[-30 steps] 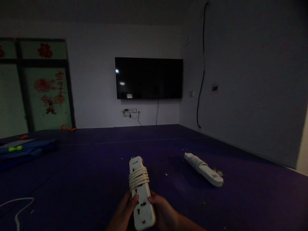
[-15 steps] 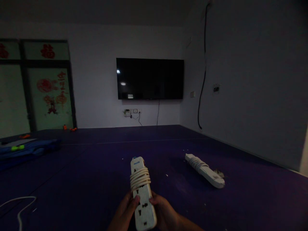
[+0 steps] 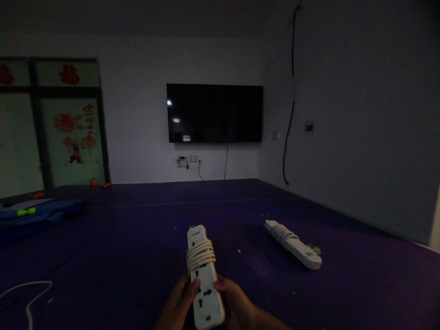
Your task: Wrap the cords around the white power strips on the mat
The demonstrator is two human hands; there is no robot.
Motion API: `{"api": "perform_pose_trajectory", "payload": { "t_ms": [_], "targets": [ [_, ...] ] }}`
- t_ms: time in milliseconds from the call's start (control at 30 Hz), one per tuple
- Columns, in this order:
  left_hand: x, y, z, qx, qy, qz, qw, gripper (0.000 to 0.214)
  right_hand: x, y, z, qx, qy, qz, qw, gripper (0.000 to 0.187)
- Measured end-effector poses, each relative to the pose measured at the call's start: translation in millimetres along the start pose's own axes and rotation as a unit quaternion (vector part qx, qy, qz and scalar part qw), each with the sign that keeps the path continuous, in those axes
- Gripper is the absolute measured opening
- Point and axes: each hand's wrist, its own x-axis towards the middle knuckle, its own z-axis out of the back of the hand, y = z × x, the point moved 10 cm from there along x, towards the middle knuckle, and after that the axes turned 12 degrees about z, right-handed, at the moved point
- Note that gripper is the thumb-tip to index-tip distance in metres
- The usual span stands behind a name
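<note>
Between my two hands is a white power strip (image 3: 207, 300), its sockets facing up and its far end tilted away from me. Its own cord (image 3: 200, 255) is wound in several turns around the upper half. My left hand (image 3: 180, 300) grips the left edge, thumb on the socket face. On the right edge, my right hand (image 3: 237, 302) holds it the same way, fingers hidden underneath. A second white power strip (image 3: 302, 252), also wrapped in its cord, lies on the purple surface (image 3: 137, 275) to the right, apart from my hands.
A white cable (image 3: 37, 298) curls at the lower left. Folded blue cloth (image 3: 58, 211) lies at the left with a yellow-green item (image 3: 26, 211) on it. Small white scraps (image 3: 239, 250) dot the surface. A television (image 3: 215, 113) hangs on the far wall; a black cable (image 3: 288, 128) runs down the right wall.
</note>
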Motion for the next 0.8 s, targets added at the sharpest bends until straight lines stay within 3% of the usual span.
{"api": "perform_pose_trajectory", "payload": {
  "t_ms": [300,600,800],
  "targets": [
    [-4,-2,1.2,0.024,-0.02,0.016,0.999,0.069,1,-5,5,0.024,-0.001,-0.002,1.0,0.048],
    [-4,-6,-6.4,0.034,0.03,0.033,0.998,0.068,0,-5,5,0.024,-0.013,-0.008,1.0,0.043],
    [-5,-5,0.0,0.034,-0.008,0.016,0.999,0.068,1,-5,3,0.03,0.002,-0.007,1.0,0.041]
  ]
}}
